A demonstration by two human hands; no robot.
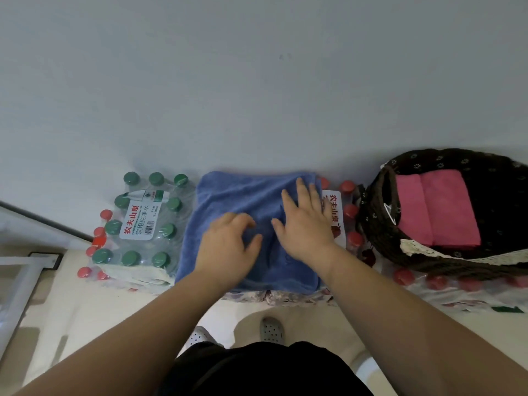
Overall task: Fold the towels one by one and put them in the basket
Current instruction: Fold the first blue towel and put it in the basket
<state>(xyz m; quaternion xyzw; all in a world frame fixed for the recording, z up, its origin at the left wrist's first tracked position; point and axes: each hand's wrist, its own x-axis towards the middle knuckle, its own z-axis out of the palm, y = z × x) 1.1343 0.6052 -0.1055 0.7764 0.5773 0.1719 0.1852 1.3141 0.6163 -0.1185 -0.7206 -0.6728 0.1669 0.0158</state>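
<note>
A blue towel point(228, 195) lies spread flat on top of packs of bottled water, against the wall. My left hand point(225, 244) rests on its middle with fingers curled down onto the cloth. My right hand point(307, 221) lies flat on the towel's right part, fingers spread. At the right stands a dark woven basket point(371, 224) with a lace-trimmed lining, and folded pink towels point(440, 207) lie inside it.
A shrink-wrapped pack of green-capped bottles point(143, 221) sits left of the towel. Red-capped bottles point(350, 210) show under and around the towel and basket. A patterned cloth edge point(274, 298) hangs below the towel. My feet in slippers point(271, 330) stand on the pale floor.
</note>
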